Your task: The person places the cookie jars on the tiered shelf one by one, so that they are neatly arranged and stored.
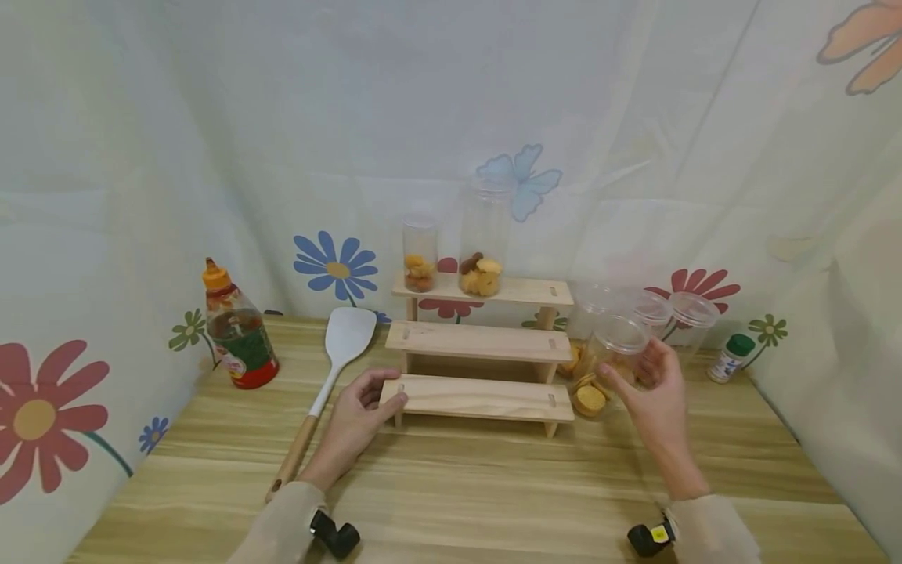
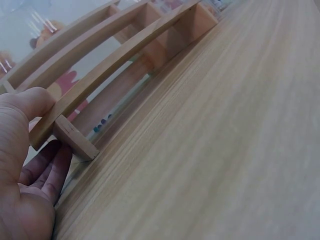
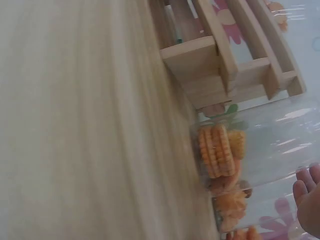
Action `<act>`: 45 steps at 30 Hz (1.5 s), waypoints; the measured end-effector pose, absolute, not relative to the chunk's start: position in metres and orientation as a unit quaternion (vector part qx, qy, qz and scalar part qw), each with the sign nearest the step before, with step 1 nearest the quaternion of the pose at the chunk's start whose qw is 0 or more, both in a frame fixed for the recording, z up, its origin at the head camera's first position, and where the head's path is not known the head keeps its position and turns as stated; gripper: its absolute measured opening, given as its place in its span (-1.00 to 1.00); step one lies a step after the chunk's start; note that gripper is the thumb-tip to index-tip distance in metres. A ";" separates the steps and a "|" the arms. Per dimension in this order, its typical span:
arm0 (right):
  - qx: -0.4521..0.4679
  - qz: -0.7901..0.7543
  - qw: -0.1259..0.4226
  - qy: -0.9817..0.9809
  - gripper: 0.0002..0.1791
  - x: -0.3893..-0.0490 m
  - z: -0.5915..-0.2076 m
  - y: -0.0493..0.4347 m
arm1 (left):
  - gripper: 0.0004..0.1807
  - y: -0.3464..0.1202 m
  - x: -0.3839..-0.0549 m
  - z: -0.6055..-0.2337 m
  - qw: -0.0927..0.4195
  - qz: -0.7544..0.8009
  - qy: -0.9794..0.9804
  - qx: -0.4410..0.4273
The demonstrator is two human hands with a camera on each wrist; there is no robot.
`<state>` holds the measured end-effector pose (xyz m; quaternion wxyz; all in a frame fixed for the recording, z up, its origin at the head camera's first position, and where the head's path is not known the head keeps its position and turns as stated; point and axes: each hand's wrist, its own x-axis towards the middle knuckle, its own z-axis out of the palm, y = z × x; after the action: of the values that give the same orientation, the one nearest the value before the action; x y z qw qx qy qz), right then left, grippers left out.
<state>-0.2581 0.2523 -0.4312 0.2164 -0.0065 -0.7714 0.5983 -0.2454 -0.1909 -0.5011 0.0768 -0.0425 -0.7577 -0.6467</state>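
Presently, right hand (image 1: 655,399): its fingers and thumb curl round the upper part of a clear biscuit jar (image 1: 606,354); how firmly they press, I cannot tell. Too light a hold could let the smooth wall slip.
Left hand (image 1: 359,415): thumb over the left end of the bottom step (image 1: 479,398), fingers tucked below, so they hold the wooden three-tier rack (image 1: 479,341) narrowly. An upward pull there could tilt it.
Biscuit jar position: standing on the counter (image 1: 486,501), just beside the rack's right end, with round sandwich biscuits low inside. A lift angled leftward could catch the step's corner.
Neighbouring jars (image 1: 693,313): clustered close behind and to the right; they look light, so knuckles swinging wide could topple one.
Top tier: a short jar (image 1: 420,258) and a tall jar (image 1: 483,243) stand on it. A jolt to the rack would probably unsettle the tall one first, being narrow for its height.
White spatula (image 1: 351,333): lying left of the rack, its handle near the left forearm; a careless sleeve (image 1: 285,525) could drag it.
Sauce bottle (image 1: 243,341) and green-capped shaker (image 1: 731,359): well apart from both hands, so little threatens them.
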 end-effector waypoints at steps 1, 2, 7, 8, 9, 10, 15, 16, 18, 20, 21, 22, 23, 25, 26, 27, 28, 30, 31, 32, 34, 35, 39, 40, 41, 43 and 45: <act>-0.010 0.596 0.212 -0.774 -0.08 -0.258 -0.433 0.252 | -0.54 -0.191 -0.245 -0.501 0.076 -0.648 -0.757 -0.042; -0.010 0.595 0.210 -0.776 -0.09 -0.259 -0.436 0.251 | -0.54 -0.190 -0.245 -0.501 0.075 -0.648 -0.757 -0.042; 0.000 0.598 0.207 -0.774 -0.22 -0.261 -0.447 0.249 | -0.54 -0.189 -0.244 -0.499 0.075 -0.648 -0.757 -0.041; 0.002 0.599 0.207 -0.773 -0.23 -0.262 -0.448 0.249 | -0.54 -0.189 -0.244 -0.499 0.076 -0.647 -0.757 -0.041; 0.003 0.601 0.206 -0.772 -0.24 -0.262 -0.450 0.249 | -0.54 -0.189 -0.244 -0.499 0.078 -0.647 -0.757 -0.041; 0.003 0.601 0.205 -0.772 -0.26 -0.263 -0.452 0.249 | -0.54 -0.189 -0.244 -0.499 0.079 -0.647 -0.757 -0.042; 0.011 0.624 0.195 -0.757 -0.31 -0.266 -0.458 0.248 | -0.54 -0.190 -0.246 -0.501 0.082 -0.643 -0.761 -0.038; 0.011 0.628 0.191 -0.754 -0.32 -0.266 -0.460 0.248 | -0.54 -0.191 -0.246 -0.501 0.080 -0.643 -0.761 -0.037; 0.009 0.639 0.181 -0.748 -0.30 -0.267 -0.463 0.248 | -0.54 -0.191 -0.247 -0.501 0.079 -0.643 -0.761 -0.036; 0.007 0.641 0.177 -0.747 -0.28 -0.267 -0.465 0.249 | -0.55 -0.191 -0.247 -0.502 0.077 -0.646 -0.759 -0.037; 0.007 0.642 0.176 -0.746 -0.26 -0.267 -0.466 0.249 | -0.55 -0.191 -0.247 -0.501 0.077 -0.646 -0.758 -0.038; 0.010 0.641 0.176 -0.747 -0.24 -0.267 -0.467 0.249 | -0.55 -0.192 -0.247 -0.501 0.077 -0.647 -0.758 -0.039; 0.012 0.641 0.175 -0.747 -0.23 -0.268 -0.467 0.249 | -0.55 -0.192 -0.247 -0.502 0.077 -0.647 -0.757 -0.039; 0.017 0.639 0.174 -0.749 -0.21 -0.268 -0.468 0.249 | -0.54 -0.192 -0.248 -0.501 0.077 -0.648 -0.756 -0.040; 0.018 0.637 0.173 -0.751 -0.20 -0.268 -0.468 0.249 | -0.54 -0.192 -0.247 -0.501 0.077 -0.648 -0.756 -0.041; 0.020 0.636 0.172 -0.752 -0.19 -0.268 -0.469 0.249 | -0.54 -0.192 -0.247 -0.501 0.077 -0.648 -0.756 -0.042; 0.021 0.636 0.171 -0.752 -0.19 -0.268 -0.469 0.249 | -0.54 -0.191 -0.247 -0.501 0.077 -0.648 -0.756 -0.042; 0.020 0.635 0.169 -0.753 -0.18 -0.268 -0.471 0.249 | -0.53 -0.191 -0.247 -0.502 0.078 -0.648 -0.757 -0.043; 0.021 0.636 0.169 -0.753 -0.19 -0.268 -0.471 0.249 | -0.53 -0.191 -0.246 -0.502 0.079 -0.648 -0.757 -0.043; 0.021 0.636 0.169 -0.753 -0.19 -0.268 -0.472 0.250 | -0.53 -0.191 -0.246 -0.502 0.079 -0.648 -0.756 -0.043; 0.020 0.638 0.168 -0.751 -0.19 -0.268 -0.472 0.250 | -0.53 -0.191 -0.246 -0.502 0.079 -0.647 -0.757 -0.043; 0.020 0.639 0.167 -0.751 -0.19 -0.268 -0.473 0.250 | -0.53 -0.191 -0.246 -0.502 0.079 -0.646 -0.758 -0.043; 0.020 0.641 0.170 -0.748 -0.20 -0.268 -0.472 0.249 | -0.54 -0.192 -0.247 -0.504 0.078 -0.645 -0.759 -0.042; 0.021 0.639 0.170 -0.749 -0.20 -0.268 -0.472 0.249 | -0.54 -0.192 -0.248 -0.504 0.078 -0.646 -0.758 -0.042; 0.021 0.638 0.171 -0.750 -0.20 -0.268 -0.472 0.249 | -0.54 -0.192 -0.248 -0.504 0.078 -0.646 -0.758 -0.041; 0.020 0.635 0.172 -0.753 -0.20 -0.268 -0.472 0.249 | -0.54 -0.192 -0.248 -0.504 0.079 -0.645 -0.759 -0.042; 0.019 0.633 0.171 -0.755 -0.20 -0.268 -0.472 0.249 | -0.54 -0.192 -0.248 -0.504 0.081 -0.644 -0.760 -0.043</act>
<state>-0.2679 0.2488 -0.4718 0.1709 0.0186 -0.7546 0.6333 -0.2476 -0.1920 -0.5042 0.0805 -0.0433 -0.7597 -0.6439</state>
